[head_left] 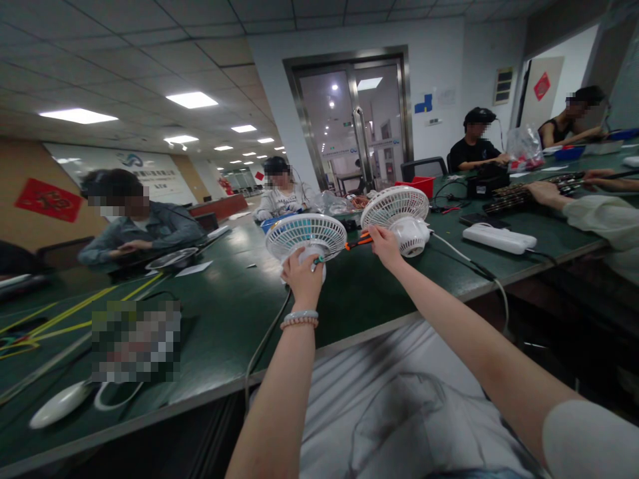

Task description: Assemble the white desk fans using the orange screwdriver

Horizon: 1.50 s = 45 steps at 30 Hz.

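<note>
My left hand is closed on the back of a white fan, which stands on the green table with its slatted round grille tilted up. My right hand grips a screwdriver with an orange and black handle. Its thin shaft points left, toward the fingers of my left hand at the fan's rear. A small green piece shows by those fingertips; what it is cannot be made out. Just beyond my right hand a second white fan rests on the table, its motor housing facing me.
A white power strip lies to the right, with cables hanging over the table edge. On the left are a white oval object and yellow strips. A red bin stands at the back. Several people sit around the tables.
</note>
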Each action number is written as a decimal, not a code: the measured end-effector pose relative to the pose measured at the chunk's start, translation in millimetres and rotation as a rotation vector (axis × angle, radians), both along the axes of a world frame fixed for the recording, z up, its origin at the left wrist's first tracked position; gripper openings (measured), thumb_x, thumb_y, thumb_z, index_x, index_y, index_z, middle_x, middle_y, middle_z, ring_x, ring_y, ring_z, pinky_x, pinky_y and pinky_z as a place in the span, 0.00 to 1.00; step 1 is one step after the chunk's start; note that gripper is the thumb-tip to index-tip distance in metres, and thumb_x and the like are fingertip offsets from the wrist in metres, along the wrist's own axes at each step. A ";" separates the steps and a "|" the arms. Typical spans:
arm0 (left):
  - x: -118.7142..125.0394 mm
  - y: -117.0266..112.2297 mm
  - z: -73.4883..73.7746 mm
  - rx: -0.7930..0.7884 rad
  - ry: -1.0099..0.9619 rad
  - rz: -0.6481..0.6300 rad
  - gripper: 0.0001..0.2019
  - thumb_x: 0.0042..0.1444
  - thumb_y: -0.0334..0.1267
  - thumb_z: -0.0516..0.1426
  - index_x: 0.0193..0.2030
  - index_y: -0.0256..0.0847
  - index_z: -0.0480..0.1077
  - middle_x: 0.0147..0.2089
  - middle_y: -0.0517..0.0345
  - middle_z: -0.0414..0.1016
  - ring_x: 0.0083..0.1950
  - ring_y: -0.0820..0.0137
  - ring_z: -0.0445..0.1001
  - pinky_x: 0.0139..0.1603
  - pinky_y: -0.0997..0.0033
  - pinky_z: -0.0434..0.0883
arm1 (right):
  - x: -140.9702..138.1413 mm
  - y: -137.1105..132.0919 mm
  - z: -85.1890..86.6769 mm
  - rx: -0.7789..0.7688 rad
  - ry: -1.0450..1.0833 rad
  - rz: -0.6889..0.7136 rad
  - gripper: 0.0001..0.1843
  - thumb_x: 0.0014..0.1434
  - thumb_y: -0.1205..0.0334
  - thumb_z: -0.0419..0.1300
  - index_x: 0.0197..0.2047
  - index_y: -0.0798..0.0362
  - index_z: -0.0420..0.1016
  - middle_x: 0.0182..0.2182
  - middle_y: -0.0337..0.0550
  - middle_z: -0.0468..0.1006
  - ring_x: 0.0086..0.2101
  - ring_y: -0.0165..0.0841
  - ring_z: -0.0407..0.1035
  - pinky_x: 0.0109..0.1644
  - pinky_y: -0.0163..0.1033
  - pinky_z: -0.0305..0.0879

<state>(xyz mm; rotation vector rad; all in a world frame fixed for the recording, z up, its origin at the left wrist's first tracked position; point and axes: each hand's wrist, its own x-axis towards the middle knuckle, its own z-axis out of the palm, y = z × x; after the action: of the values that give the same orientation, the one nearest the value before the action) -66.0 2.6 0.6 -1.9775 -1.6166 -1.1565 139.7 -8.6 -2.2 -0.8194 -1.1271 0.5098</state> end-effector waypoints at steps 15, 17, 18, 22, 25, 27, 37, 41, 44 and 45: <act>-1.0 4.3 -3.4 0.031 0.000 -0.003 0.09 0.49 0.41 0.57 0.38 0.50 0.74 0.57 0.60 0.62 0.57 0.57 0.55 0.51 0.54 0.57 | 1.6 5.9 -4.3 0.002 0.004 0.001 0.20 0.56 0.45 0.49 0.30 0.53 0.71 0.12 0.31 0.59 0.14 0.23 0.54 0.18 0.30 0.49; -1.0 4.4 -3.6 0.031 0.003 -0.003 0.09 0.49 0.41 0.57 0.38 0.50 0.74 0.57 0.60 0.62 0.57 0.57 0.55 0.51 0.54 0.57 | 0.7 4.7 -3.7 -0.015 0.001 0.001 0.22 0.56 0.43 0.49 0.29 0.53 0.70 0.10 0.30 0.57 0.13 0.23 0.53 0.17 0.30 0.47; -0.9 4.4 -3.6 0.031 0.004 -0.004 0.09 0.49 0.41 0.57 0.38 0.50 0.74 0.57 0.60 0.62 0.57 0.57 0.55 0.51 0.54 0.57 | 0.1 4.7 -3.8 -0.021 0.013 0.017 0.22 0.56 0.43 0.48 0.29 0.53 0.69 0.10 0.30 0.57 0.12 0.23 0.53 0.17 0.30 0.47; -0.4 3.9 -3.2 0.031 0.001 -0.001 0.09 0.49 0.41 0.57 0.38 0.49 0.74 0.57 0.59 0.62 0.57 0.57 0.55 0.51 0.54 0.57 | -0.8 8.7 -6.4 -0.019 0.099 0.129 0.20 0.57 0.46 0.47 0.32 0.54 0.69 0.12 0.31 0.60 0.13 0.23 0.54 0.16 0.30 0.49; -0.2 3.1 -2.6 0.022 -0.003 -0.002 0.09 0.49 0.40 0.57 0.38 0.49 0.74 0.57 0.59 0.62 0.57 0.57 0.55 0.51 0.54 0.57 | 0.6 12.5 -8.5 0.002 0.160 0.167 0.18 0.56 0.50 0.47 0.33 0.55 0.70 0.15 0.33 0.63 0.16 0.24 0.55 0.18 0.30 0.51; -0.2 2.6 -2.4 0.021 -0.007 -0.008 0.09 0.49 0.40 0.57 0.38 0.49 0.74 0.57 0.59 0.62 0.57 0.57 0.55 0.51 0.55 0.57 | 1.8 12.8 -8.2 0.004 0.164 0.166 0.18 0.55 0.51 0.48 0.33 0.55 0.71 0.16 0.34 0.64 0.17 0.24 0.57 0.18 0.30 0.52; -0.3 2.2 -2.2 0.016 -0.018 -0.016 0.09 0.48 0.40 0.57 0.38 0.50 0.74 0.57 0.60 0.62 0.57 0.57 0.55 0.52 0.53 0.57 | 0.1 -0.6 1.5 0.049 0.013 0.016 0.19 0.55 0.46 0.51 0.35 0.53 0.71 0.18 0.32 0.64 0.13 0.20 0.55 0.15 0.29 0.46; -0.6 2.9 -3.1 0.026 -0.022 -0.023 0.09 0.49 0.40 0.57 0.38 0.50 0.74 0.57 0.60 0.62 0.57 0.57 0.56 0.52 0.53 0.57 | -2.1 -0.7 0.1 0.057 0.079 0.125 0.16 0.56 0.49 0.50 0.33 0.53 0.67 0.16 0.31 0.63 0.12 0.22 0.55 0.14 0.29 0.46; -0.6 3.2 -3.5 0.030 -0.022 -0.021 0.09 0.48 0.40 0.57 0.38 0.50 0.74 0.57 0.60 0.62 0.57 0.57 0.55 0.52 0.53 0.57 | -2.3 -0.9 -1.2 0.045 0.124 0.204 0.14 0.57 0.53 0.46 0.35 0.53 0.66 0.12 0.30 0.60 0.12 0.23 0.56 0.14 0.29 0.45; -0.5 3.2 -3.4 0.028 -0.022 -0.018 0.09 0.48 0.40 0.57 0.38 0.50 0.74 0.57 0.60 0.62 0.57 0.57 0.55 0.52 0.53 0.57 | -2.2 -1.0 -1.5 0.040 0.126 0.215 0.14 0.57 0.54 0.46 0.35 0.53 0.66 0.12 0.29 0.60 0.12 0.23 0.56 0.14 0.29 0.45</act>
<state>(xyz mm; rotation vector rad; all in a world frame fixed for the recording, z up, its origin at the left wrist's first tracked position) -66.5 5.8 -2.9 -1.9730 -1.5881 -1.2053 137.5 -9.6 -3.6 -0.6251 -1.1106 0.7063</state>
